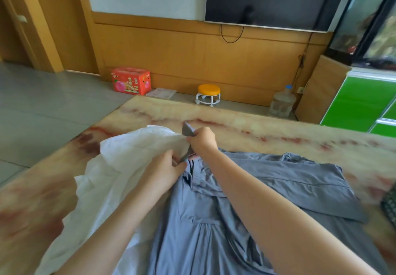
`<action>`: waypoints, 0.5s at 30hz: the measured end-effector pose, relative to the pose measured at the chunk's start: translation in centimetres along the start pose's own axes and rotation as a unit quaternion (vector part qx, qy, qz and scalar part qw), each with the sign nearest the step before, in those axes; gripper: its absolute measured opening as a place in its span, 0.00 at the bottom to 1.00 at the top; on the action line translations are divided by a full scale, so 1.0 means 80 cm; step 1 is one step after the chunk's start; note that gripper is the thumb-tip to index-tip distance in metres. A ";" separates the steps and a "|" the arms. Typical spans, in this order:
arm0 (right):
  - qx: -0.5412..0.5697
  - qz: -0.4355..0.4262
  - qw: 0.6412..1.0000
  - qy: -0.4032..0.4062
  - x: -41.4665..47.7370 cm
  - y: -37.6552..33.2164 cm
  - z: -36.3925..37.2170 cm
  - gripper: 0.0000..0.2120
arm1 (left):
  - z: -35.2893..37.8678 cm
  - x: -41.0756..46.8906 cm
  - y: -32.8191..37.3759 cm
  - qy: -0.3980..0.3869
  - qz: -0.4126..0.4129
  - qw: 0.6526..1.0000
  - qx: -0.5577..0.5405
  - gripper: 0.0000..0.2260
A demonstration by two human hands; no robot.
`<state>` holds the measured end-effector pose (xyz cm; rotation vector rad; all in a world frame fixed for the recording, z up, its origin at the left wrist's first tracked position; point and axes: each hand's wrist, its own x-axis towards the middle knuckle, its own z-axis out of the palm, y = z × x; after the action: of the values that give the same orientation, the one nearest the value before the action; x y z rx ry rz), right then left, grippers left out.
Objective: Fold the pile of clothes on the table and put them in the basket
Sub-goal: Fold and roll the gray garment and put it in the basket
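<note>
Garments on a cream, red-veined marble-patterned desk [267,131], head-camera view. A blue-grey woven garment [278,180] lies spread across the near middle and right of the desk. A crumpled white thin-fabric garment [120,161] lies against its left side, partly under the left forearm.

Right hand [202,139] — fingers curled tight round a narrow grey strip of cloth [186,129], whose end sticks up above the knuckles.

Left hand [169,166] — fingers pressed together, pinching the same strip lower down, where grey and white cloth meet.

The two hands sit close together over the blue-grey garment's far end.

On the floor beyond the desk stand a red printed cardboard box [131,81], a small orange-topped stool on a white wheeled base [209,94] and a clear plastic water jug with a blue cap [282,103]. A dark patterned object [390,201] at the right edge cannot be identified.
</note>
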<state>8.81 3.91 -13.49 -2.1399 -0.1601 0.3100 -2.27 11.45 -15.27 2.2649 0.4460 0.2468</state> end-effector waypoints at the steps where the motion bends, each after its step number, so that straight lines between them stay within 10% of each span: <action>1: 0.032 -0.006 0.999 0.017 -0.003 0.007 -0.015 0.07 | 0.008 -0.003 0.013 -0.018 0.004 0.999 -0.027 0.11; 5: 0.174 0.010 0.984 0.046 -0.012 0.043 -0.063 0.08 | 0.047 -0.016 0.060 -0.073 0.024 0.995 -0.058 0.09; 10: 0.230 0.041 0.971 0.049 -0.013 0.071 -0.089 0.09 | 0.067 -0.028 0.095 -0.051 0.111 0.980 0.159 0.08; 15: 0.188 0.027 0.978 0.092 -0.015 0.106 -0.137 0.10 | 0.117 -0.041 0.128 -0.103 0.125 0.984 0.075 0.10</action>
<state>10.67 -9.87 -14.53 -1.7875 0.0622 0.1562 0.13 -2.58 -13.93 2.4628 0.0722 0.1056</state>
